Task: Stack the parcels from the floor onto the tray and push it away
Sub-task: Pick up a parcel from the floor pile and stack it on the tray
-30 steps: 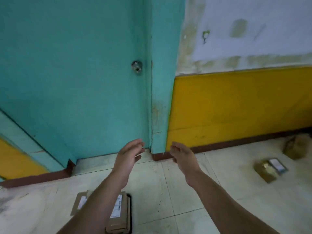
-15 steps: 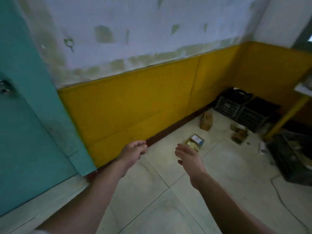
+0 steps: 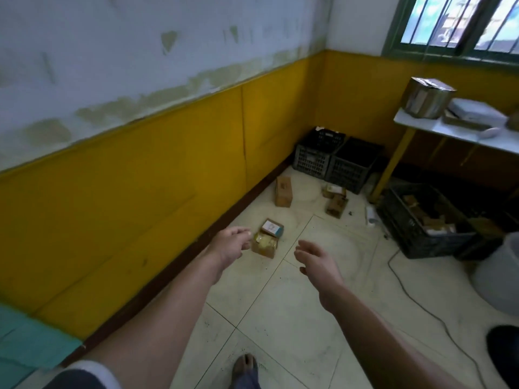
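Brown cardboard parcels (image 3: 283, 191), glossy floor tiles (image 3: 314, 318), black plastic crates (image 3: 334, 161)

Parcels (image 3: 265, 244) on floor (image 3: 295, 318) beside wall (image 3: 140, 178)

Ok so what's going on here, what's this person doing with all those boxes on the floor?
A person reaches forward with both arms, the left hand and right hand open and holding nothing. They point toward the nearest parcels, two small boxes on the tiled floor beside the yellow wall. Farther off, more parcels lie near the black crates. Nothing is picked up yet.
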A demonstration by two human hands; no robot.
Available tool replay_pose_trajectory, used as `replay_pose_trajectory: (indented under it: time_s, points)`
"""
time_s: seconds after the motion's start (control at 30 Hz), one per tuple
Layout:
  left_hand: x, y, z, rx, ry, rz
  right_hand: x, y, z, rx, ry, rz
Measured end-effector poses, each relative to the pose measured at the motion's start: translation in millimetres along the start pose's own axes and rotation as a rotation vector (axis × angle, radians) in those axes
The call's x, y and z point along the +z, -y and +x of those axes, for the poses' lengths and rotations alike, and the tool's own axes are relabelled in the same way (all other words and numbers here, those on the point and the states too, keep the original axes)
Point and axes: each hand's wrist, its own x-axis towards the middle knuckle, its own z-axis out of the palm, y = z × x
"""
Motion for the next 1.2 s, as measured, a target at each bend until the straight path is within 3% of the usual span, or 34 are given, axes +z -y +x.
replay_pose_trajectory:
  time_s: [0.3,0.5,0.67,0.9,1.2]
  points:
    - [38,-47,148,-0.075,0.085,-0.109,-30,39,143,0.061,-0.111,-0.05]
    - [69,-90,265,-0.175,0.153,-0.066,-63,78,243,0.105,-0.194,-0.043]
    - [98,-121,321,-0.161,0.195,-0.047,-88,95,301,0.129,-0.207,-0.042]
    - [192,-161,462,-0.155,0.161,-0.018,-174,117,468,0.137,-0.176,-0.04]
    - [274,-211,592,-0.315,0.034,-0.117,-251,161,663,0.225,-0.003,-0.115]
